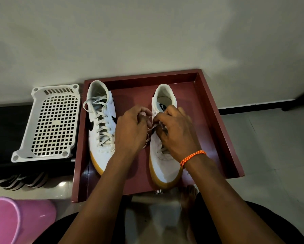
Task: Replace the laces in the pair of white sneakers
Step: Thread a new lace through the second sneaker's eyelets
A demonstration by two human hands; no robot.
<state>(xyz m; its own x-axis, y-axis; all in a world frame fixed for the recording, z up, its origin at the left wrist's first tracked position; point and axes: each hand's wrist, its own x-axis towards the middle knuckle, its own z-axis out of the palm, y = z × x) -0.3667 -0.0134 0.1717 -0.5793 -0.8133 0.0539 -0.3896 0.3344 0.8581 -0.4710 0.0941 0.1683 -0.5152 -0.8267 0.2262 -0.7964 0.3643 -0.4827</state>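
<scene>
Two white sneakers with tan soles stand in a dark red tray [216,120], toes toward me. The left sneaker [101,127] is fully laced with a pale lace, its ends loose near the collar. Over the right sneaker [163,166] both my hands work at the eyelets. My left hand [131,131] pinches a strand of the white lace [150,133] beside the shoe's inner side. My right hand [175,132], with an orange cord on its wrist, grips the lace over the tongue and hides most of the eyelets.
A white perforated plastic basket [50,124] lies upside down on a black shelf left of the tray. A pink bucket [13,221] stands at the bottom left. Sandals [20,180] sit under the shelf. My bare foot [188,192] rests near the tray's front edge.
</scene>
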